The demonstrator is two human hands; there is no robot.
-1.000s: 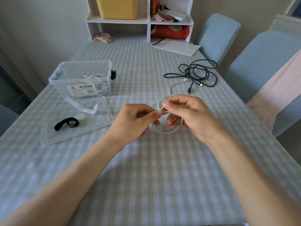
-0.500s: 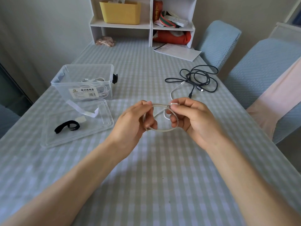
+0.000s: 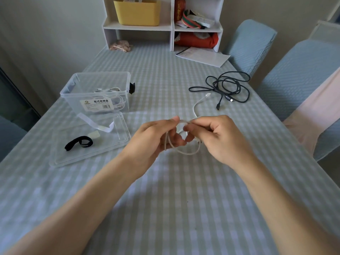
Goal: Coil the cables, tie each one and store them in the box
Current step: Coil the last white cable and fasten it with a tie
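The clear plastic storage box [image 3: 95,92] stands open at the left of the surface [image 3: 184,208], which is covered in a pale checked cloth. A white label on its front wall carries the bold Chinese characters 欧式收纳盒 beside a small house logo, with finer print and a barcode too small to read. Inside the box lie coiled white cables [image 3: 112,96]. A black tab [image 3: 131,87] sticks out from its right wall. The box's clear lid [image 3: 88,138] lies flat just in front of it, holding a black hook-and-loop strap [image 3: 79,143], a small white block [image 3: 94,134] and a bent white strip [image 3: 95,124].

Near the middle, both hands are raised over the surface with a white charging cable [image 3: 185,152] between them. The left hand [image 3: 152,138] has its fingers curled round the loops, thumb tip pressing the strand on top. The right hand [image 3: 219,137] pinches the same strand between thumb and forefinger, the other fingers curled beneath. A loop hangs below the hands, and the cable's free end trails away to a white plug [image 3: 207,95] lying on the cloth.

Beyond it, at the right, a black USB cable [image 3: 228,87] lies in a loose tangle. At the far edge stand a white shelf unit [image 3: 173,28] with a yellow bin [image 3: 137,12] and red items, and a sheet of paper [image 3: 202,57].
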